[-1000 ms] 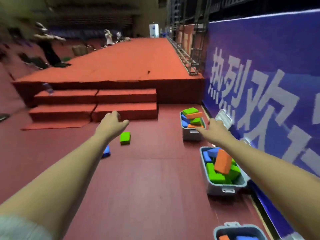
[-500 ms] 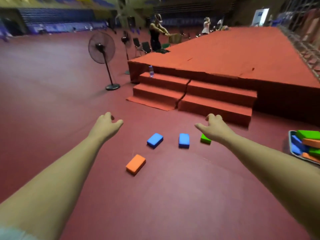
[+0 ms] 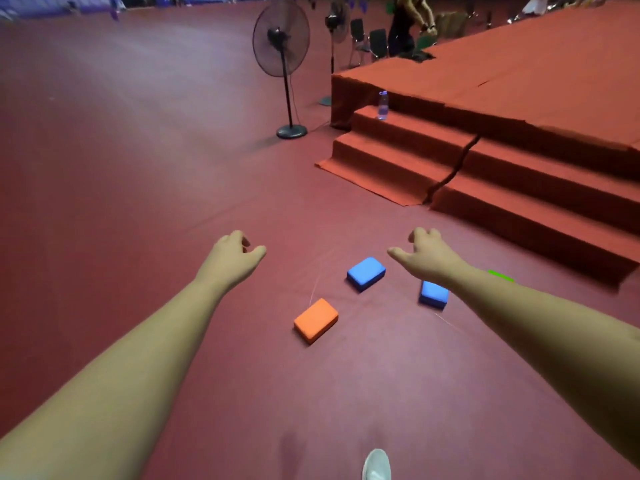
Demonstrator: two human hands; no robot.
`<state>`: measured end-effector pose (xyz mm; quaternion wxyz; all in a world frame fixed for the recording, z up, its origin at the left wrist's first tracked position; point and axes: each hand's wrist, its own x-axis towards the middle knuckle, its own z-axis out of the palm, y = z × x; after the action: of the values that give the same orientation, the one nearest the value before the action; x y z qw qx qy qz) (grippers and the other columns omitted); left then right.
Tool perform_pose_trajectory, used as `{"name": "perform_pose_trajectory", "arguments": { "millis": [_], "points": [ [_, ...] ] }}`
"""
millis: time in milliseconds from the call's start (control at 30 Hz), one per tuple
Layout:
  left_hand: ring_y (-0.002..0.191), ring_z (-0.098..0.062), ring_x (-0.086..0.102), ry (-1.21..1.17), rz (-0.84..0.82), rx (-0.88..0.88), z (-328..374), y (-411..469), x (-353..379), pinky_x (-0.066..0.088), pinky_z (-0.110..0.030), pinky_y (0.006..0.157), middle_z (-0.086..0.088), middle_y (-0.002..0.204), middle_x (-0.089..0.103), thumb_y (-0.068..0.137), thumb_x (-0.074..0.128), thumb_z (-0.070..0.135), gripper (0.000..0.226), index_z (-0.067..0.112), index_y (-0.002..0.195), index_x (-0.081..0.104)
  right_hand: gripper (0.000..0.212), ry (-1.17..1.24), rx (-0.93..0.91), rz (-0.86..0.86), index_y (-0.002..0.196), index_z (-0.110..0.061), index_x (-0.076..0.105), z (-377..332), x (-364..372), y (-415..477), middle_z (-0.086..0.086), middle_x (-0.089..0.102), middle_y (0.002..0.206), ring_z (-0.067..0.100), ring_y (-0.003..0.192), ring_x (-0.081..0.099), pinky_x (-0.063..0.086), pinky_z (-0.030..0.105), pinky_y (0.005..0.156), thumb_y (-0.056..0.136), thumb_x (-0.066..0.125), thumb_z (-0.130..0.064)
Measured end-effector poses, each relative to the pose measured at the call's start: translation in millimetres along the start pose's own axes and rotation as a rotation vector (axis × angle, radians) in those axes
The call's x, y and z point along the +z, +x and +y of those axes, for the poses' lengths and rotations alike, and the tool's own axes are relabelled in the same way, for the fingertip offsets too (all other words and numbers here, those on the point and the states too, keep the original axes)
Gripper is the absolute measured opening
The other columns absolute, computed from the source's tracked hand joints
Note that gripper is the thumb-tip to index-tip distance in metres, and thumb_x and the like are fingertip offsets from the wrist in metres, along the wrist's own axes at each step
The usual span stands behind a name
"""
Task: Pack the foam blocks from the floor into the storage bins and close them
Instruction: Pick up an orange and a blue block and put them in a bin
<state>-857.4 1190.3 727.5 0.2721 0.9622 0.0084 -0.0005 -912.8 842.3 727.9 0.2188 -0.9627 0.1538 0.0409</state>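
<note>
We hold nothing: our left hand and right hand reach forward, fingers loosely curled and apart. Four foam blocks lie unpacked on the floor: an orange block nearest, a blue block beyond it, a second blue block partly under our right forearm, and a green block far right. No bin is in view, so we judge packing unfinished. The floor is open left and near; the carpeted steps close off the right.
</note>
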Motion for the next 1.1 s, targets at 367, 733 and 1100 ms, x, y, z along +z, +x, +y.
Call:
{"name": "perform_pose_trajectory", "arguments": {
  "millis": [367, 733, 1100],
  "points": [
    [0.098, -0.023, 0.052, -0.046, -0.05, -0.189, -19, 183, 72, 0.041, -0.032, 0.083, -0.006, 0.107, 0.058, 0.09, 0.058, 0.043, 0.03, 0.016, 0.102, 0.056, 0.062, -0.108, -0.116, -0.189, 0.126, -0.006, 0.047, -56, 42, 243, 0.018, 0.043, 0.127, 0.038, 0.108, 0.054, 0.045, 0.045, 0.097, 0.09, 0.054, -0.056],
    [0.101, -0.03, 0.056, -0.079, -0.187, -0.332, -101, 399, 173, 0.043, -0.034, 0.082, -0.011, 0.108, 0.061, 0.089, 0.057, 0.041, 0.03, 0.013, 0.1, 0.057, 0.056, -0.196, -0.053, -0.353, 0.127, -0.005, 0.047, -99, 151, 445, 0.018, 0.046, 0.131, 0.034, 0.114, 0.052, 0.044, 0.041, 0.096, 0.093, 0.052, -0.05],
    [0.109, -0.03, 0.052, -0.061, -0.433, -0.426, -192, 526, 349, 0.041, -0.036, 0.088, -0.013, 0.114, 0.059, 0.09, 0.057, 0.035, 0.03, 0.009, 0.104, 0.055, 0.049, -0.24, 0.034, -0.52, 0.119, -0.007, 0.049, -83, 319, 591, 0.015, 0.049, 0.125, 0.033, 0.111, 0.053, 0.044, 0.042, 0.095, 0.092, 0.053, -0.047]
  ]
}}
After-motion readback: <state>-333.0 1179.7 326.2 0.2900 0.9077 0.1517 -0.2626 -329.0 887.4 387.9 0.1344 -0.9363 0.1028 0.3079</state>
